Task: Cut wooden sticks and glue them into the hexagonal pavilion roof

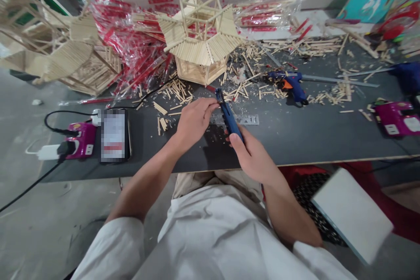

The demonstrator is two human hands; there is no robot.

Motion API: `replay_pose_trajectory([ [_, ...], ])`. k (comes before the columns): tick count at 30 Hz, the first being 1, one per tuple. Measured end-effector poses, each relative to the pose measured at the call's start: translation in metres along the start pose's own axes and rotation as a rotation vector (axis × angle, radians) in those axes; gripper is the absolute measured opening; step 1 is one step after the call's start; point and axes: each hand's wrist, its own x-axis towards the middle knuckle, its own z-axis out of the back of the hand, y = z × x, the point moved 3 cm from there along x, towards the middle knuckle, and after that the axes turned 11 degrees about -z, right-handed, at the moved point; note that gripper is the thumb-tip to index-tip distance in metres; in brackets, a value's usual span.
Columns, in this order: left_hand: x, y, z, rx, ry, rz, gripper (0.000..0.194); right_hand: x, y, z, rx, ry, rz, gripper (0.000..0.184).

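Note:
My right hand (254,153) is wrapped round the handles of a blue hand cutter (231,118), whose dark head points away from me above the table. Close to the head, my left hand (197,118) is closed, thumb and fingertips pinched together; what they hold is too small or hidden to make out. A clear ruler (246,119) lies on the table under the cutter. Beyond my hands stands a wooden stick model (205,48) with a flared, pavilion-like roof. Short cut sticks (179,91) lie scattered left of it.
A blue glue gun (297,87) lies at right. Purple power adapters (82,140) (395,118) sit at both sides, with a phone (114,135) by the left one. A larger stick model (72,57) stands far left, beside red-and-clear wrappers (131,43). Black cables cross the left side.

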Motion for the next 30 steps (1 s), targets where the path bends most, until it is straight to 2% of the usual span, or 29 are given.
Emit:
replay_pose_trajectory([
  [3,-0.001,0.003,-0.002,-0.001,0.020,0.027,0.020,0.001,0.002,-0.001,-0.068,-0.063,-0.024,0.059],
  [8,-0.003,0.007,-0.004,-0.040,0.007,0.063,0.020,0.002,0.000,-0.001,-0.286,-0.139,-0.145,0.056],
  [11,-0.004,0.007,-0.006,-0.037,0.009,0.080,0.020,0.004,-0.001,-0.001,-0.346,-0.161,-0.145,0.056],
  [19,-0.004,0.003,-0.007,-0.027,0.009,0.043,0.024,0.008,-0.010,-0.006,-0.309,-0.161,-0.119,0.055],
  [26,-0.004,0.005,-0.006,-0.047,0.012,0.068,0.023,0.010,-0.007,-0.013,-0.559,-0.210,-0.149,0.051],
  [30,-0.005,0.008,-0.003,-0.061,0.013,0.089,0.025,0.013,-0.007,-0.010,-0.682,-0.270,-0.165,0.050],
])
